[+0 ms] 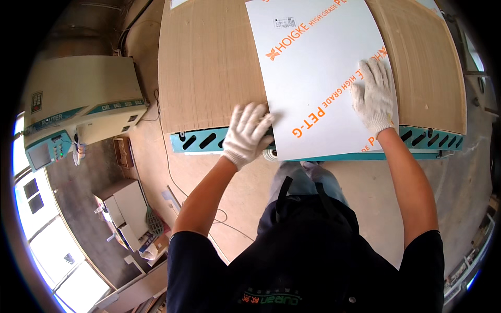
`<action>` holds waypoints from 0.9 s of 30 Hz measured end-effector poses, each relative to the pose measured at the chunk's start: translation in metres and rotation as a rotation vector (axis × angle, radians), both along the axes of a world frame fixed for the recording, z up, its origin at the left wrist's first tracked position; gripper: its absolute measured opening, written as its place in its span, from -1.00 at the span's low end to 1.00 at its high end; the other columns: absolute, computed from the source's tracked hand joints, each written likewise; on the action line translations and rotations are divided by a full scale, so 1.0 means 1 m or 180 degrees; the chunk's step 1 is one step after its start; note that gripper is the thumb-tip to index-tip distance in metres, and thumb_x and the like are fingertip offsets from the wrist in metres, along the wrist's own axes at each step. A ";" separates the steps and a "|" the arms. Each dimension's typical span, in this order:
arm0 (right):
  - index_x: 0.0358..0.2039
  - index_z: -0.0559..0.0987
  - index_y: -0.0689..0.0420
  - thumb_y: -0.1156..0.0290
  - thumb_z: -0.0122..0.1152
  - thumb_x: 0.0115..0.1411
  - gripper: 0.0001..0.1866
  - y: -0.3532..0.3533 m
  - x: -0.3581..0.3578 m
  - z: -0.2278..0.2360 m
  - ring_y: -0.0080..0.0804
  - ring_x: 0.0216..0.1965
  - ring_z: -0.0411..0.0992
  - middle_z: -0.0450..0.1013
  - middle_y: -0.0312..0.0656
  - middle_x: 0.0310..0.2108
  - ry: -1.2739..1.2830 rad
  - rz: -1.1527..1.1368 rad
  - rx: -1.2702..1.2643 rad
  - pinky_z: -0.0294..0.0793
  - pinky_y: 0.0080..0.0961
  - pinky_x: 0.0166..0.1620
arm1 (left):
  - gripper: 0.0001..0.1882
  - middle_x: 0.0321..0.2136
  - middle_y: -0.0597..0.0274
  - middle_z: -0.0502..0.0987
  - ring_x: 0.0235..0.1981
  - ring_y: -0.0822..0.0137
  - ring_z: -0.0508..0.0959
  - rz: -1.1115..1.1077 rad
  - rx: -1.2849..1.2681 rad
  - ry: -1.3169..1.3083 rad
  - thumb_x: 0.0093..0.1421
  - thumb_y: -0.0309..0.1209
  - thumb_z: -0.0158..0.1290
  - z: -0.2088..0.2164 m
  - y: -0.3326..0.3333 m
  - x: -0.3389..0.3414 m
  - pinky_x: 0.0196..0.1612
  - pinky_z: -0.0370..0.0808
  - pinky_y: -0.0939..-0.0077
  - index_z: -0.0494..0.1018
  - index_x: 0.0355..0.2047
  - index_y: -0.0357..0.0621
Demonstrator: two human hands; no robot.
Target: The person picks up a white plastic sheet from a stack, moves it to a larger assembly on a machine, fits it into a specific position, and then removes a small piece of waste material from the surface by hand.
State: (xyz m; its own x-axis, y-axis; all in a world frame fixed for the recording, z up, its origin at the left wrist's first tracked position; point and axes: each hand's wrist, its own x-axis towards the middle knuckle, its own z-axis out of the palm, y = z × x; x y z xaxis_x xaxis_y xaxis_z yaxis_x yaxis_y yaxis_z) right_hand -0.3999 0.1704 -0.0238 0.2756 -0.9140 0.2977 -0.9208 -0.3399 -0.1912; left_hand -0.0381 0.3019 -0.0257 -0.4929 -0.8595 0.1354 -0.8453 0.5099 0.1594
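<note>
White panel with orange diagonal print [313, 78], one piece, in front of you: lying flat on the brown wood-grain board [209, 68], lengthwise away from your body, its near end jutting past the board and over the teal slotted frame [200, 142].

Right hand [374, 96], in a white knit glove: laid on the panel near its right edge, fingers stretched forward and slightly parted, thumb held out to the side; nothing pinched.

Left hand [247, 130], gloved likewise: at the panel's left edge by the near corner, fingers loosely bent and close together over the brown board, thumb apart below them. Whether the thumb touches the panel, you cannot tell from here.

Step in hand, by judgement: setting or squaring the panel on its support. The next move seems to call for a light, even hold on both long edges, with care for the overhanging near end.

Beneath the near edge: a white roll [270, 155], partly hidden.

Farther out, to your left: a beige machine cabinet [78, 83] with a teal control console [50, 151]; a small wooden box [123, 152]; a thin dark cable [168, 156] on the floor.
</note>
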 end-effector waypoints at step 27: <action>0.34 0.34 0.14 0.12 0.14 0.27 -0.32 -0.002 0.001 -0.005 0.05 0.45 0.02 0.18 0.05 0.39 0.0138 0.0156 0.0085 -0.10 -0.08 0.50 | -0.45 0.10 -0.07 0.46 0.19 -0.10 0.42 -0.0481 0.0261 0.1954 0.09 -0.21 0.23 0.015 0.023 -0.192 0.31 0.26 -0.13 0.45 0.08 -0.10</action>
